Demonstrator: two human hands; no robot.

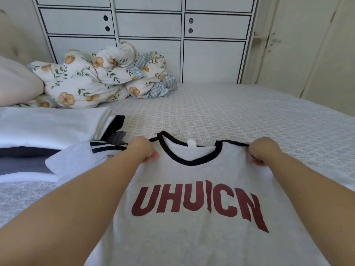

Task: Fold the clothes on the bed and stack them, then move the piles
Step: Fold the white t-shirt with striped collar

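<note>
left hand and right hand each pinch a shoulder of the white black-collared red-lettered t-shirt over the patterned bed.

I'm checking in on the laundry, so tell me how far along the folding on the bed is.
Partly done. A stack of folded clothes already sits on the bed, at the person's left. In hand: the left hand and right hand grip the shoulders of a grey T-shirt, spread out and not yet folded. Left: folding it, adding it to the stack, and moving the piles.
</note>
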